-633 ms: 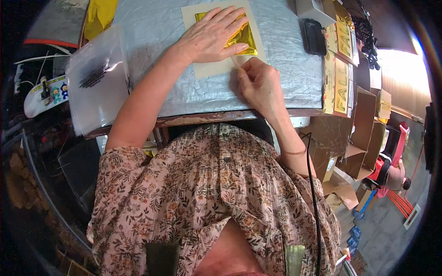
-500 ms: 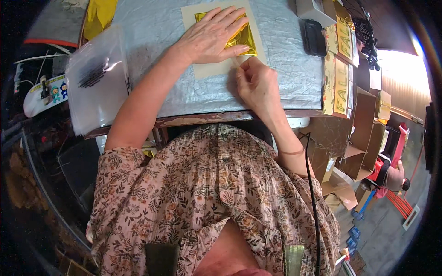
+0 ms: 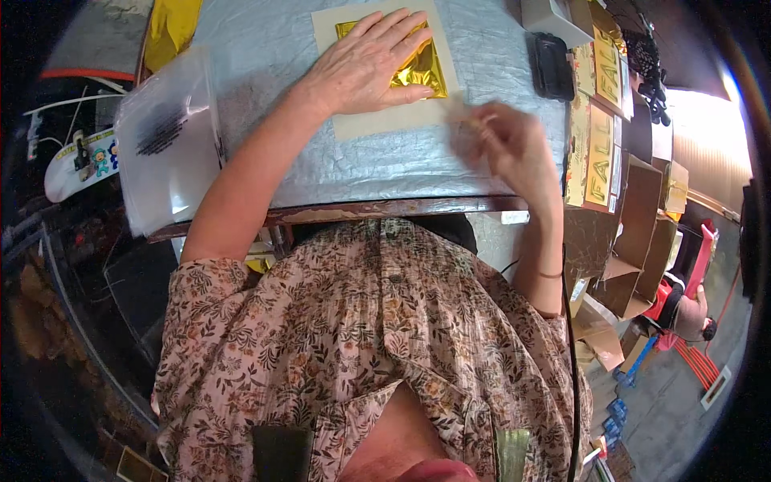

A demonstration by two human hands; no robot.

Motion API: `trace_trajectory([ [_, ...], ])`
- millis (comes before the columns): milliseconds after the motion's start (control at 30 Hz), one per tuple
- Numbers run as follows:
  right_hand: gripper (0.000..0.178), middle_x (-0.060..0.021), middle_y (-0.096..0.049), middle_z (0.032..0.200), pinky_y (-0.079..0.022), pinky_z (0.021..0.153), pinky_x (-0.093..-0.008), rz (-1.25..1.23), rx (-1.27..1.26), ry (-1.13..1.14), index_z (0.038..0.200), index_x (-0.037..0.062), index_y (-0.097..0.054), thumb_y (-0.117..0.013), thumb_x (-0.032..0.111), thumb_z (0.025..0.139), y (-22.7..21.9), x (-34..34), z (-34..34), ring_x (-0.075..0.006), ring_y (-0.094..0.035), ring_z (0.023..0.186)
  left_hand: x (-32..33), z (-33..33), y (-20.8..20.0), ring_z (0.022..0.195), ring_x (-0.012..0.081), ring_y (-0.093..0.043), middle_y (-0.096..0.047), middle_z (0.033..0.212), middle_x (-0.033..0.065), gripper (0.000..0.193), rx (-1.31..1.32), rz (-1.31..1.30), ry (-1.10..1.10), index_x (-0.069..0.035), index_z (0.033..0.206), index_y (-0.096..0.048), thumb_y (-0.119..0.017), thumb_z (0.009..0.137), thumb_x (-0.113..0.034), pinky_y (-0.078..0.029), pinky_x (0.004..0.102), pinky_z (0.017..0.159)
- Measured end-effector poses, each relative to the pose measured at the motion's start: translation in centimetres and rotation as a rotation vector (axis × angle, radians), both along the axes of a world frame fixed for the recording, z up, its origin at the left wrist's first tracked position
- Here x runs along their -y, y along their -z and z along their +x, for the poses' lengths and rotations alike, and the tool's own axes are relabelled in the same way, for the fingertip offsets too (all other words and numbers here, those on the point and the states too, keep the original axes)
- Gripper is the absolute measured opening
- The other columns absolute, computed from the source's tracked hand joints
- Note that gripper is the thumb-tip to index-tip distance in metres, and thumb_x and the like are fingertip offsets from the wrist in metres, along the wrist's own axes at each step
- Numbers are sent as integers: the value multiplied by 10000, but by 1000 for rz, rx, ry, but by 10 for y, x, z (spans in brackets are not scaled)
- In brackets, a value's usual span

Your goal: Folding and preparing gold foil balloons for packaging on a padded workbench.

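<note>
My left hand (image 3: 369,68) lies flat with its fingers stretched out on a shiny gold foil packet (image 3: 430,74). It covers most of the packet. Under the packet is a pale beige sheet (image 3: 365,124) on the blue-grey covered table (image 3: 321,173). To the right of the sheet's lower corner, my right hand (image 3: 510,145) hovers with bent fingers. Motion smears its fingertips, so whether something thin is between them cannot be made out.
Clear plastic sleeves (image 3: 181,173) hang over the table's left edge, near yellow foil (image 3: 173,32). At the right stand a black tray (image 3: 554,68), a white box (image 3: 558,20) and gold lettered cartons (image 3: 594,153). Open cardboard boxes (image 3: 638,189) lie beyond; another person (image 3: 689,309) is farther off.
My right hand has moved right, away from the packet's lower edge, where its fingers were pinched together. The left hand stays on the packet.
</note>
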State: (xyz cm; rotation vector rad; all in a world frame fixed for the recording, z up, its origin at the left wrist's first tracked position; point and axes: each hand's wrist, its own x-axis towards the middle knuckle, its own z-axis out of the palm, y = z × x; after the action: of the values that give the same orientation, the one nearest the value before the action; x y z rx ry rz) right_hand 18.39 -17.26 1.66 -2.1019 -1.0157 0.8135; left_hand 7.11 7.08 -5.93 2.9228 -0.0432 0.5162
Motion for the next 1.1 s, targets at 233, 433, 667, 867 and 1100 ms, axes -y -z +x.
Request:
trace_trajectory([
  [233, 381, -186, -738, 1078, -567, 794, -367, 443, 519, 177, 1362, 16, -613, -587, 63, 985, 33, -58, 17, -263, -736, 911, 0, 1, -4, 1509, 311, -326, -376, 1613, 166, 829, 6, 38, 1, -43, 1516, -451, -535, 959, -651, -219, 467, 1273],
  [433, 498, -216, -677, 1057, -549, 825, -322, 1230, 895, 321, 1459, -37, -489, -622, 107, 1001, 103, -155, 21, -219, -674, 935, -1, 3, -5, 1515, 304, -310, -394, 1592, 181, 856, -71, 28, -1, -10, 1519, -418, -602, 931, -604, -173, 450, 1291],
  [667, 616, -251, -543, 1403, -424, 1088, -335, 732, -269, 227, 1558, -101, -296, -552, 181, 1074, 59, -138, -3, -257, -534, 1279, 1, 0, -16, 1531, 279, -275, -440, 1546, 163, 844, -244, -9, -29, -34, 1485, -455, -591, 920, -646, -150, 506, 1293],
  [867, 603, -324, -429, 1538, -279, 1218, -417, 699, 95, 145, 1534, -123, -320, -458, 279, 1105, 89, -143, 13, -399, -384, 1468, 0, -2, -8, 1572, 323, -165, -362, 1611, 212, 931, -82, 4, -43, 35, 1534, -377, -589, 926, -638, -100, 507, 1302],
  [1100, 596, -375, -357, 1555, -238, 1242, -456, 609, 296, 108, 1517, -132, -326, -422, 290, 1107, 89, -146, 13, -494, -302, 1489, -1, -4, -3, 1584, 316, -122, -297, 1653, 192, 1086, -154, 33, -124, 14, 1576, -315, -659, 839, -704, -74, 557, 1287],
])
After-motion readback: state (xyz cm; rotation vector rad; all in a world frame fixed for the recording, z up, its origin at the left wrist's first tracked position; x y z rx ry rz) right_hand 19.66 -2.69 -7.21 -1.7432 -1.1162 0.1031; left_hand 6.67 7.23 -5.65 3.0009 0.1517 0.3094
